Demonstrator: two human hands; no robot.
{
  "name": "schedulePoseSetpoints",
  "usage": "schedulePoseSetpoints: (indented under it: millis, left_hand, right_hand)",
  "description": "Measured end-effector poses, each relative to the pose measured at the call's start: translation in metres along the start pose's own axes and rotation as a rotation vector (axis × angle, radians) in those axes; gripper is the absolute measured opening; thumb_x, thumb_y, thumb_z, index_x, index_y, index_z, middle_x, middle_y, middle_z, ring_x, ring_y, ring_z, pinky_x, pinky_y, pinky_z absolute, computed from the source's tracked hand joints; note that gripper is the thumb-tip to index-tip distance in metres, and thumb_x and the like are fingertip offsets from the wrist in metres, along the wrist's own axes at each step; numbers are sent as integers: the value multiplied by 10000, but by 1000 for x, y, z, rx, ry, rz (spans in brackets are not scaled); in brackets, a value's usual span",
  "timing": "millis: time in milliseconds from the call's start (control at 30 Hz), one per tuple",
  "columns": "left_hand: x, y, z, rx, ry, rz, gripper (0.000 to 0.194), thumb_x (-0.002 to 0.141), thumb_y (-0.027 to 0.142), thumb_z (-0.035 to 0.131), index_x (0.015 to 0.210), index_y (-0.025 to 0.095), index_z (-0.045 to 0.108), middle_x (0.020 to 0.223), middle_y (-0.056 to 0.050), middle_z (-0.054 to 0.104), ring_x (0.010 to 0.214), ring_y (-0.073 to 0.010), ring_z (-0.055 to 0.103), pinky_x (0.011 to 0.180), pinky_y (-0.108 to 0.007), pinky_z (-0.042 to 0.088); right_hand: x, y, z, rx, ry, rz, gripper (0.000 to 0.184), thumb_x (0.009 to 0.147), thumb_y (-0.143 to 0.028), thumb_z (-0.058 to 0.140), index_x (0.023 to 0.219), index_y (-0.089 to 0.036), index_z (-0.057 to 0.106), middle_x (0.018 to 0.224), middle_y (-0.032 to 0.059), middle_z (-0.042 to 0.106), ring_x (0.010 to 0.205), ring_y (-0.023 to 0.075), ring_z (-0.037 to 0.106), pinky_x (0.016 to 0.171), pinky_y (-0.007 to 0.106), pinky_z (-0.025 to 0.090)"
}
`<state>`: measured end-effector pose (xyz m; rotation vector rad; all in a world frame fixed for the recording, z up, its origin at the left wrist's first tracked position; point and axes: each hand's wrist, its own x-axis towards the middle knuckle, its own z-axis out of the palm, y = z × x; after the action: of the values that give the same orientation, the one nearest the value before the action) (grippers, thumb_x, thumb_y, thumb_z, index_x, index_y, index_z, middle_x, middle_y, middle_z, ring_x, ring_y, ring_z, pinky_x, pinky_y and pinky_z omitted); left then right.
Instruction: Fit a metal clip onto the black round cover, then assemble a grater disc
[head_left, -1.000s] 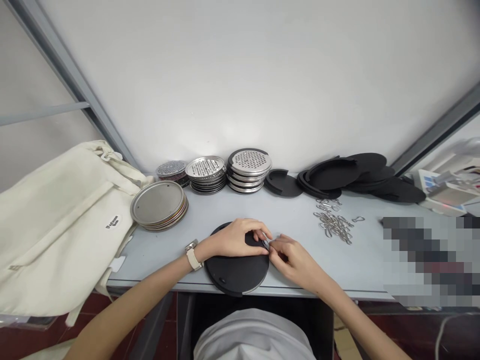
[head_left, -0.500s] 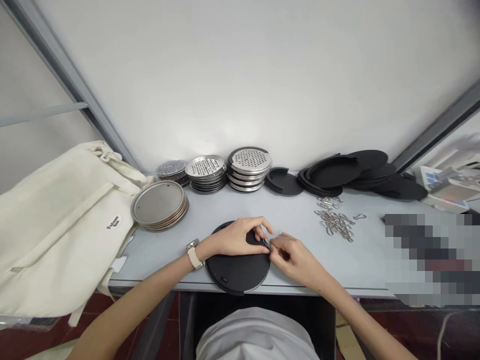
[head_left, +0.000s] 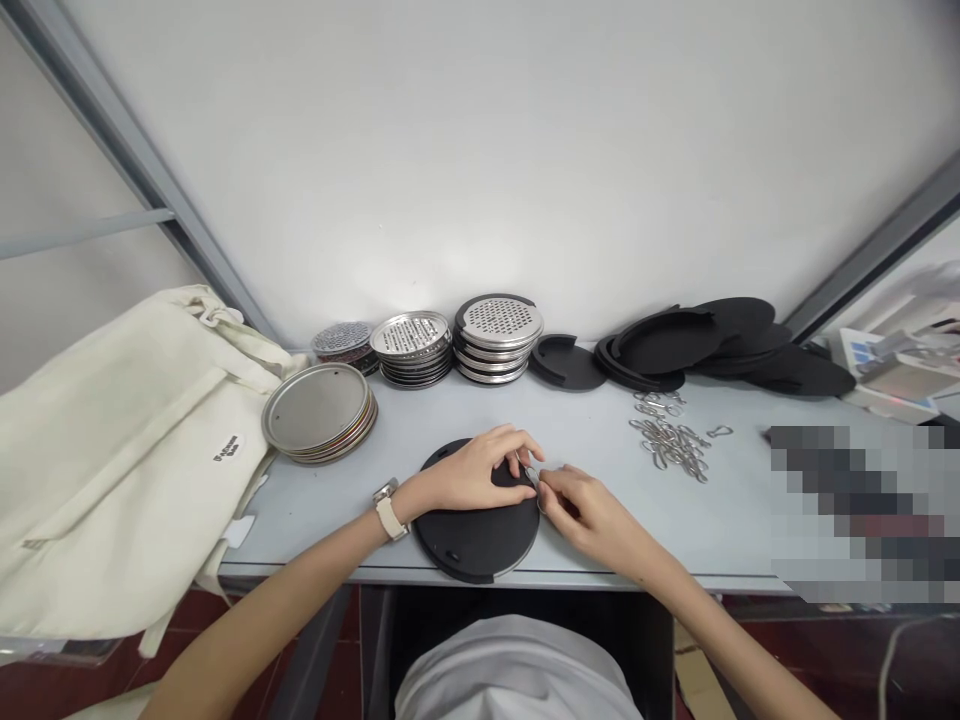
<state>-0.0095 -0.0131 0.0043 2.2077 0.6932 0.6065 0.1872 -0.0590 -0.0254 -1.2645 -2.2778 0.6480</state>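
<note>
By the table's (head_left: 337, 530) front edge, the left hand (head_left: 487, 470) lies over a black disc (head_left: 472, 540), its thumb and fingers curled at a small metal clip (head_left: 533, 477) on the disc's right rim. The right hand (head_left: 581, 505) pinches at that clip, with loose metal clips (head_left: 671, 445) scattered farther right.

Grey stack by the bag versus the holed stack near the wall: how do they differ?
The grey stack has a mostly smooth top; the holed stack has a top dotted with holes.
The grey stack shows some orange and yellow edges; the holed stack shows silver and black ones.
The grey stack sits nearer the person; the holed stack sits farther back.
Both are piles of round discs.
</note>
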Motion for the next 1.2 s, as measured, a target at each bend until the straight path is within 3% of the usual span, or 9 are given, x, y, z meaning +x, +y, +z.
schedulePoseSetpoints:
  millis: [333, 533, 667, 967, 1200]
  left_hand:
    - [-2, 4, 1, -16, 0, -12, 320, 756, 219, 674, 1048, 196, 544, 1066, -41, 545, 761, -104, 588, 766, -266, 490]
    - [-1, 6, 1, 182, -12, 27, 271, 763, 209, 645, 1012, 195, 540, 1012, -25, 599, 886, -158, 567, 955, -347, 370]
    - [-1, 5, 1, 157, -17, 24, 284, 759, 200, 652, 1021, 194, 541, 992, -22, 625, 914, -161, 583, 975, -335, 343]
    - [0, 3, -1, 36, -32, -4, 339, 755, 168, 672, 1073, 194, 558, 885, -14, 635, 863, -142, 612, 861, -279, 444]
    - [1, 4, -2, 22, -42, 3, 338, 757, 175, 677, 1074, 192, 563, 865, -11, 622, 827, -133, 606, 836, -274, 463]
  right_hand:
    - [2, 4, 5, -50, 18, 1, 333, 981, -270, 294, 686, -210, 436, 626, 9, 523, 637, 173, 489, 620, 281, 346]
    - [3, 3, 4, -65, 19, -1, 337, 953, -251, 329, 626, -210, 400, 589, 3, 515, 615, 167, 477, 624, 284, 345]
    - [2, 3, 3, -56, 12, -14, 315, 943, -240, 337, 638, -209, 409, 596, 2, 518, 614, 163, 472, 621, 279, 346]
    - [2, 0, 1, -40, 4, 0, 303, 889, -199, 368, 598, -219, 289, 544, -21, 423, 606, 157, 446, 602, 267, 341]
    - [1, 0, 1, -35, 18, -13, 328, 903, -210, 373, 581, -217, 310, 533, -23, 425, 590, 153, 442, 610, 274, 364]
